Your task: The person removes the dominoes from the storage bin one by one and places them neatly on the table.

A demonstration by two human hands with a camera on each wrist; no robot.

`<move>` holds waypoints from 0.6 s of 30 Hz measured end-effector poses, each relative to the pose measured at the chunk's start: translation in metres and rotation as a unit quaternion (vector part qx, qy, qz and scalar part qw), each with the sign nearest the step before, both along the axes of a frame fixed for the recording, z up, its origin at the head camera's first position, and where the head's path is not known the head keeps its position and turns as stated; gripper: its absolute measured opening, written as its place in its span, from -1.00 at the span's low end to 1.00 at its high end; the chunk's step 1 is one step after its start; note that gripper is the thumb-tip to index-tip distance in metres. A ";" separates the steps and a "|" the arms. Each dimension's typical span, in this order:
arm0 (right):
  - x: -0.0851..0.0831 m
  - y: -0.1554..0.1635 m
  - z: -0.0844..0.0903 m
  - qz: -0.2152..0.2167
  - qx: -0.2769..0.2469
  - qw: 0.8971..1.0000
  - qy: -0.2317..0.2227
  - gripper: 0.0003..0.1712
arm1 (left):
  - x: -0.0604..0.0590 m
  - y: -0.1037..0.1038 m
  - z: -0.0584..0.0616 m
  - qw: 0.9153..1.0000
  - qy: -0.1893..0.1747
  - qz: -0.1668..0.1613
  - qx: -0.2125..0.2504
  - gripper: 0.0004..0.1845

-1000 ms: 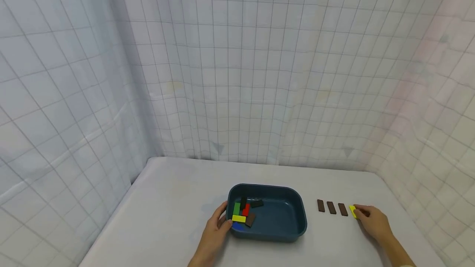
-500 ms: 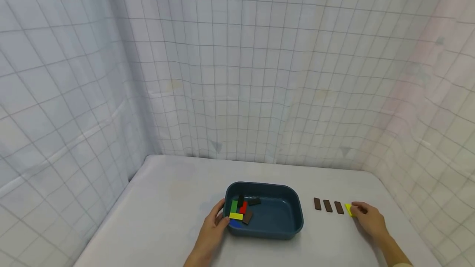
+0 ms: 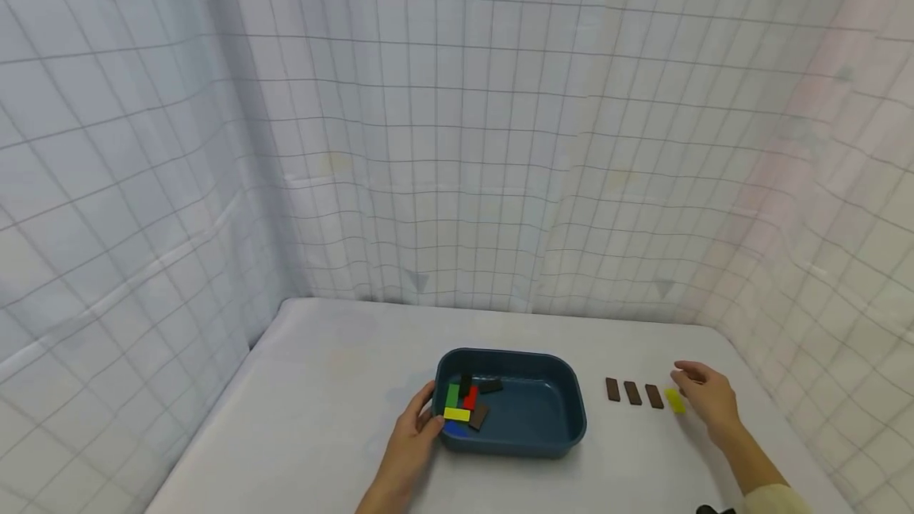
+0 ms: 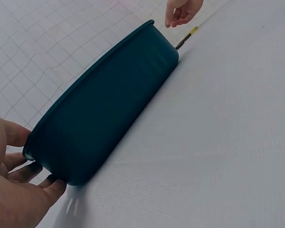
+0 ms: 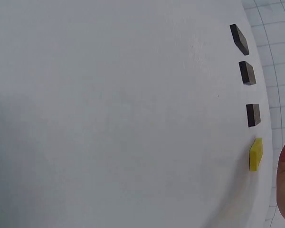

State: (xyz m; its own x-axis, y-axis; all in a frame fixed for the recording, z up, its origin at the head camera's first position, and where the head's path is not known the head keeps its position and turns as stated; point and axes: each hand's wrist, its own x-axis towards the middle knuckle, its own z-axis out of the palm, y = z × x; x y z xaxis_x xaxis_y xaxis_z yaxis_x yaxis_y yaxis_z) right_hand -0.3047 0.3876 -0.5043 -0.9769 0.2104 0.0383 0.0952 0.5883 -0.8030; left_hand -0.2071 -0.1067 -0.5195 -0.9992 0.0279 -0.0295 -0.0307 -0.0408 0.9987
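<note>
A dark blue-green plastic tub (image 3: 531,446) stands on the white table. My left hand (image 3: 410,439) holds its left end, with fingertips along the rim and end wall in the left wrist view. At the tub's left side lie a yellow block (image 3: 457,414), a green one (image 3: 453,396), a red one (image 3: 470,398), a blue one (image 3: 455,428) and several dark ones. Right of the tub, three dark brown blocks (image 3: 632,393) form a row, ending in a yellow block (image 5: 255,154). My right hand (image 3: 710,399) hovers beside that yellow block, fingers loosely bent, holding nothing.
White grid-patterned curtains (image 3: 457,141) hang behind the table and along both sides. The white tabletop (image 3: 321,403) extends left of the tub. A small black object (image 3: 707,509) shows at the bottom edge by the right sleeve (image 3: 774,500).
My right hand has let go of the yellow block at the row's end and lifted up and away from it. The left hand stays at the tub.
</note>
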 end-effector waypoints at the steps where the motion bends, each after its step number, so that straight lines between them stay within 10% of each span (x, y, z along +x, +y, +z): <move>1: 0.000 -0.002 0.001 0.005 0.000 1.000 0.003 -0.39 | -0.001 0.000 0.000 1.000 -0.001 -0.001 0.001 -0.33; 18: -0.009 -0.073 0.025 0.111 -0.031 0.991 0.060 -0.52 | -0.002 -0.001 -0.001 1.000 -0.024 -0.002 0.002 -0.34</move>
